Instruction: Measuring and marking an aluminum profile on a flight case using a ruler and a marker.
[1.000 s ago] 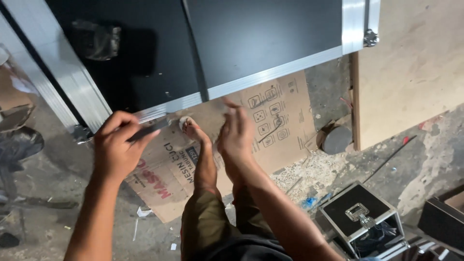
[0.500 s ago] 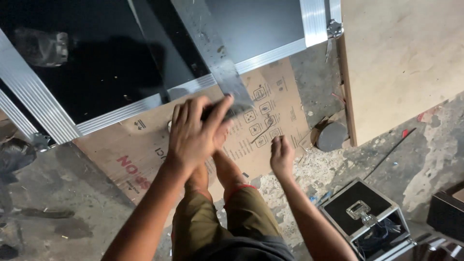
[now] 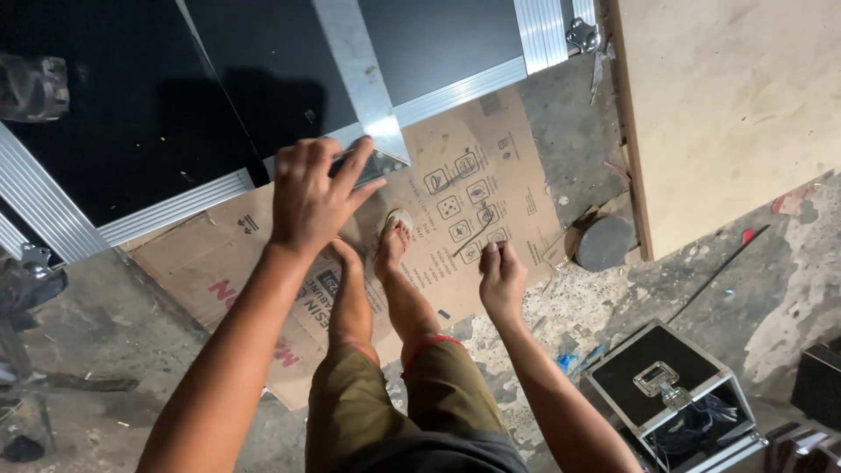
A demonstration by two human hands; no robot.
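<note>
The left hand is closed around the lower end of a flat metal strip, with the fingers curled over it, and a small dark thing sits under the fingertips that I cannot make out. The palm hides the very end of the strip, so how the thumb holds it is not visible. The strip is long and narrow, silver in colour; its long axis runs from the hand up and slightly to the left, and its upper end is cut off by the top border of the view. It lies over the black panel, crossing the panel's near edge where the aluminium frame runs. The right hand is clenched into a loose fist and holds nothing that can be seen; it hangs above the right part of the cardboard sheet, well apart from the strip. The cardboard lies on the concrete floor, partly under the near edge of the panel. The person's two bare feet stand on the cardboard between the hands, and the left foot is mostly hidden under the left forearm. To the right, a plywood board lies on the floor, with a round dark object just beside its near left corner. A small black case with metal edges stands open near the lower right, partly cut off.
</note>
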